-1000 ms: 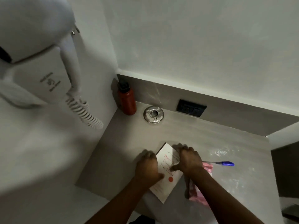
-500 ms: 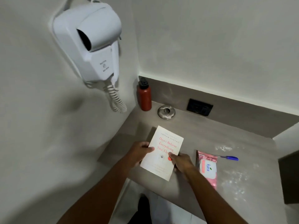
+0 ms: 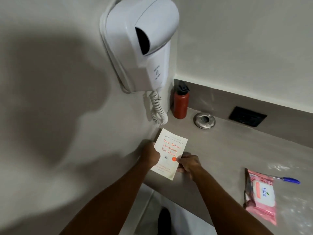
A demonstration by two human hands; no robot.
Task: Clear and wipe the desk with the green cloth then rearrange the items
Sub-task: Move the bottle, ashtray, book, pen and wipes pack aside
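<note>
I have the paperback book [image 3: 170,152] flat on the desk [image 3: 228,150] near the left wall, my left hand [image 3: 152,154] clamped on its left edge, right hand [image 3: 187,164] pinching its right. It looks light and bendy with a slick cover; gripping both long edges seems safest.

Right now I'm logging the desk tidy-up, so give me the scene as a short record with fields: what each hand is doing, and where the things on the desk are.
left hand: grips the left edge of the book
right hand: pinches the book's right edge
book: cover up, at the desk's left end by the wall
bottle: upright in the back corner
ashtray: right of the bottle
wipes pack: flat near the front edge
pen: lying beside the pack
green cloth: not in view
</note>
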